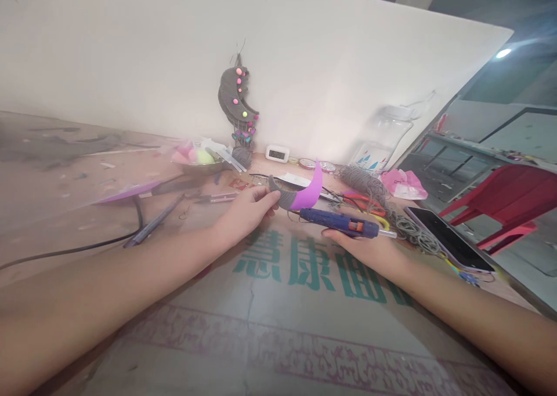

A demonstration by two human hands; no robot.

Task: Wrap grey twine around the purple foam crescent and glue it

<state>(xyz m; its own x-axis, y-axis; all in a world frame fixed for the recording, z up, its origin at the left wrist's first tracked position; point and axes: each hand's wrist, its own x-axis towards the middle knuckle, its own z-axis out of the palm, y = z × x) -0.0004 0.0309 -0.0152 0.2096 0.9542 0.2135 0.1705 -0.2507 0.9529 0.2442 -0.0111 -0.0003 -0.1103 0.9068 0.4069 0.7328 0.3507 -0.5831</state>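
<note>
My left hand (256,203) pinches a crescent-moon cutout (307,194) near its left end. Grey yarn covers that end, while the right part is bare purple. In my right hand (361,245) lies a blue hot glue gun (339,222), with a clear glue stick poking out of its back. Its nozzle points left, close under the crescent's lower edge; whether they touch I cannot tell. Most of my right fingers are hidden behind the gun. Grey yarn (363,184) lies in a tangle beyond my right hand, beside red-handled scissors (363,202).
A finished grey moon with pompoms (235,97) hangs on the wall. Below it are a bowl of pompoms (198,163) and a white clock (277,153). A phone (448,238) lies at the right edge near a red chair (509,202). A pen (154,221) and black cable are left.
</note>
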